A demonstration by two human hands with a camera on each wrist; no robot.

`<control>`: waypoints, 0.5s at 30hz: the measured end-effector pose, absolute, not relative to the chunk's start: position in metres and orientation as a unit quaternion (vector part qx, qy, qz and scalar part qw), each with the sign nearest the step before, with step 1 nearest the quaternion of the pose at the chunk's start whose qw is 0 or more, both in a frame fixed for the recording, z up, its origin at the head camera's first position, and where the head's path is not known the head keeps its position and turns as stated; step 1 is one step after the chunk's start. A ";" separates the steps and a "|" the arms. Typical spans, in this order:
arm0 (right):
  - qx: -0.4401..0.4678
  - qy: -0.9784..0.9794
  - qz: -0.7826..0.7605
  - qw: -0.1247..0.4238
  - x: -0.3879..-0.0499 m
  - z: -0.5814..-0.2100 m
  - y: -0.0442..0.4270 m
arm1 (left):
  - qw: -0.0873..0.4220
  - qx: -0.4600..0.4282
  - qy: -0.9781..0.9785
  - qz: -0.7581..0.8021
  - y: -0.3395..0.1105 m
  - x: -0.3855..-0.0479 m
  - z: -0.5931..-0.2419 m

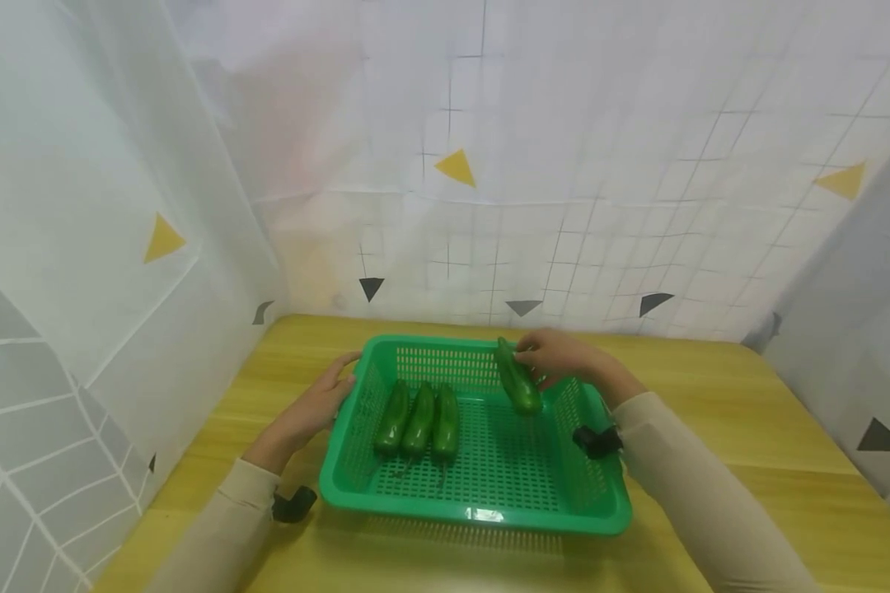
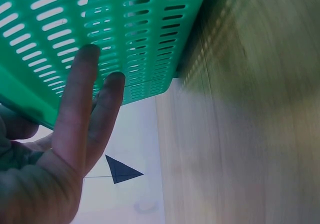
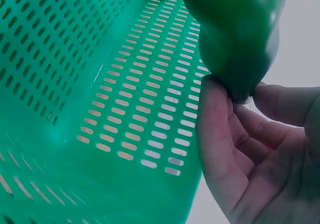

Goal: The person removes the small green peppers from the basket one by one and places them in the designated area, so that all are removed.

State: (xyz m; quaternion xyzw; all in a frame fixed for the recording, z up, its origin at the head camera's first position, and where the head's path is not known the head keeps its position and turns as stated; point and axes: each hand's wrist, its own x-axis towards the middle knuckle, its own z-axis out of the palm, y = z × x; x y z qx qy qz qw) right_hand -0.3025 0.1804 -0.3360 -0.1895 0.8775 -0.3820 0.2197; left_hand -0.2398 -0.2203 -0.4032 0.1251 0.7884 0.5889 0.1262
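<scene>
My right hand [image 1: 559, 356] pinches one end of a long green pepper [image 1: 517, 380] between thumb and fingers. That pepper is held slanted above the right half of a green plastic basket [image 1: 475, 517]; up close in the right wrist view, the glossy pepper [image 3: 235, 33] hides part of the basket wall. Three more green peppers [image 1: 418, 422] lie side by side on the left of the basket floor, stems toward the near side. At the left rim, my left hand [image 1: 319, 403] holds the basket, two fingers [image 2: 75, 103] lying against its slotted outer wall.
The basket stands on a yellow wood-grain table [image 1: 712, 412]. Behind the table and at both sides hangs pale sheeting [image 1: 564, 165] with grid lines and triangles. A dark wrist device [image 1: 597, 442] sits near the basket's right wall, another [image 1: 294, 504] beside its near left corner.
</scene>
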 end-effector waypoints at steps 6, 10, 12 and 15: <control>-0.178 0.877 -0.385 0.224 -0.299 -0.327 0.184 | 0.136 0.126 0.786 0.589 -0.220 -0.239 -0.403; -0.182 0.877 -0.382 0.227 -0.296 -0.322 0.187 | 0.142 0.126 0.785 0.590 -0.220 -0.238 -0.403; -0.183 0.879 -0.380 0.225 -0.296 -0.320 0.189 | 0.142 0.123 0.785 0.591 -0.220 -0.238 -0.402; -0.182 0.881 -0.377 0.219 -0.297 -0.319 0.192 | 0.139 0.119 0.785 0.592 -0.220 -0.239 -0.401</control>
